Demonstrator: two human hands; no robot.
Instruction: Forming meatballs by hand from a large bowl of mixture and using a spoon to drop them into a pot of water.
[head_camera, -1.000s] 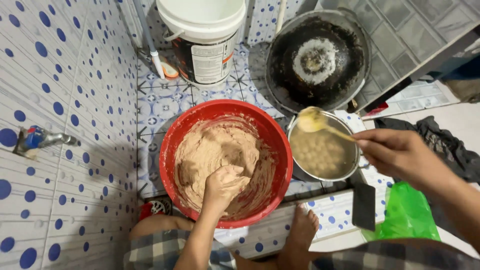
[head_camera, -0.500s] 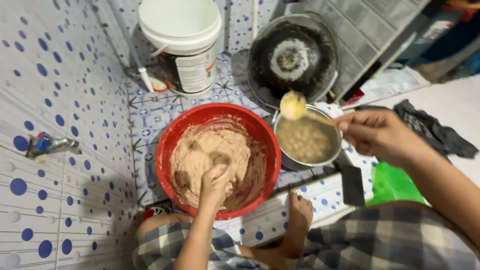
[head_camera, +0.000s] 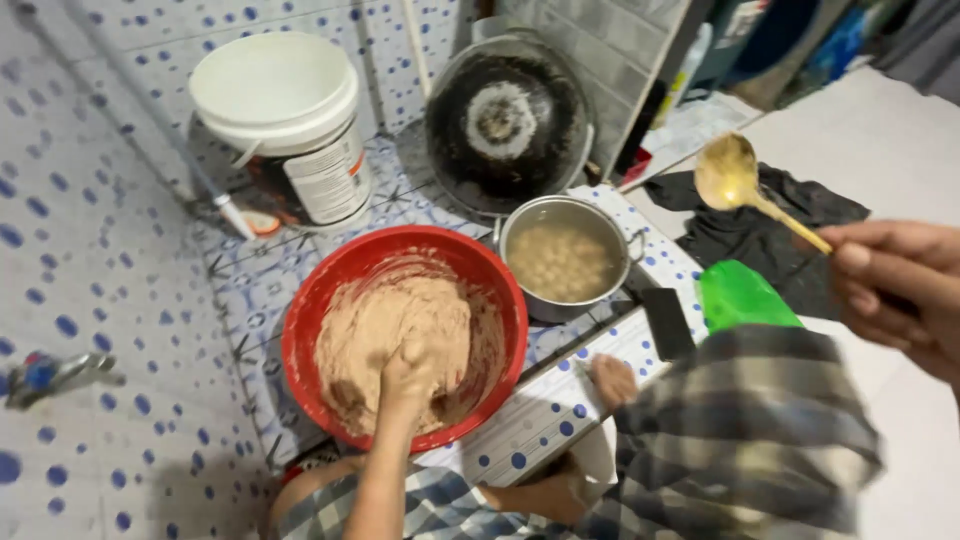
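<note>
Head view, looking down: left hand (head_camera: 408, 375) sunk fist-deep in brown dough (head_camera: 395, 335), fingers closed around a clump inside the round red plastic basin (head_camera: 310, 310). Right hand (head_camera: 895, 285) raised, pinching an emptied yellowish ladle (head_camera: 728, 172). Just beside the basin, steel pot (head_camera: 565, 258) holding pale liquid. Dough lumpy, mixing only partly done.

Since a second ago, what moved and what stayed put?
The right hand has lifted the ladle off the steel pot and swung it out to the right, clear of the pot, over the dark cloth; same grip on the handle. The left hand stays buried in the dough in the red bowl. Bowl, pot, white bucket and black wok have not shifted.
</note>
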